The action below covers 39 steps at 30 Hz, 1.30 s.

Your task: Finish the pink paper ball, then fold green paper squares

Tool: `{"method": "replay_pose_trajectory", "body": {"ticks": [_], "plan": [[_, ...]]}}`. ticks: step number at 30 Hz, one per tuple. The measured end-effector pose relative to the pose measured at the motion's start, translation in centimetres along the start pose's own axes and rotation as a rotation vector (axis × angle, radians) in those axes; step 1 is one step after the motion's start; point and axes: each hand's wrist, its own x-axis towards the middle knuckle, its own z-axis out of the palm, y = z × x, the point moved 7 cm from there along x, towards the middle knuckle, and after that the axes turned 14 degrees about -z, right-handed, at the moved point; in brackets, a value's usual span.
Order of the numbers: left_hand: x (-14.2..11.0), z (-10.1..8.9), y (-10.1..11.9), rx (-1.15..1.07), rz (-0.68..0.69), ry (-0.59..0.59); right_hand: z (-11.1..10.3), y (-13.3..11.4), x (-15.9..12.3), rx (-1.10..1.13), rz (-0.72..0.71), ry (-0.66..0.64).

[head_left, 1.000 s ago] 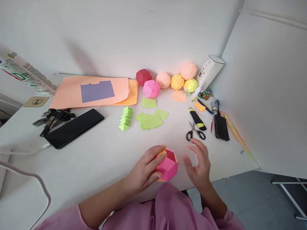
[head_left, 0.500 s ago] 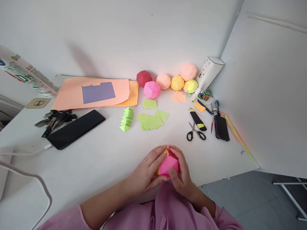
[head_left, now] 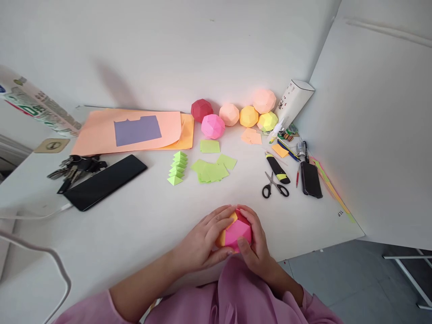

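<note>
Between my two hands is a faceted paper ball [head_left: 238,232] in pink, orange-yellow and dark red, held just above the table's front edge. My left hand [head_left: 209,236] is closed around its left side, fingers over the top and thumb low. On the right side my right hand [head_left: 255,243] wraps it, its thumb pressing the pink face. The underside is hidden. Beyond my hands lie loose green paper pieces [head_left: 212,172], a small green paper stack [head_left: 209,146] and a row of folded green paper units [head_left: 177,168].
Finished paper balls [head_left: 213,126] line the wall. Scissors [head_left: 275,185], a box cutter [head_left: 277,168] and a black case [head_left: 311,179] lie at right. A black phone [head_left: 106,182], keys [head_left: 77,170] and orange paper sheets [head_left: 96,130] occupy the left. A white cable [head_left: 40,247] crosses the left front.
My left fingers have shifted slightly back on the ball, showing more of its orange-yellow side. My right hand keeps nearly the same hold.
</note>
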Motion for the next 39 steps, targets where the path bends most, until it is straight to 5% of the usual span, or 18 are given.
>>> {"method": "replay_pose_trajectory", "body": {"ticks": [39], "plan": [[-0.09,0.16,0.51,0.091,0.031,0.008,-0.02,0.78,-0.66,0.003,0.028,-0.032]]}}
